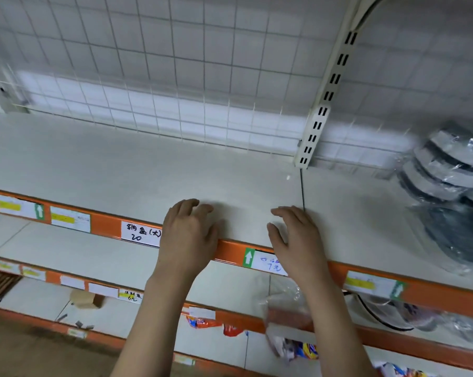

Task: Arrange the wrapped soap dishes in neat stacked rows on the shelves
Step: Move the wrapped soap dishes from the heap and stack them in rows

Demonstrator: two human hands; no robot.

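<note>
Right now both hands, left hand (187, 232) and right hand (295, 235), hover empty over the shelf (137, 170) front, fingers loosely spread. Wrapped soap dishes (447, 172) lean in a slumped stack far right; slick film could let them slide and topple when pulled.

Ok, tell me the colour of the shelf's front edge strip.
Orange, on the front edge strip beneath both hands; the head view shows it.

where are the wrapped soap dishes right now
In the head view, the wrapped soap dishes are stacked at the far right of the top shelf, right of the slotted upright.
</note>
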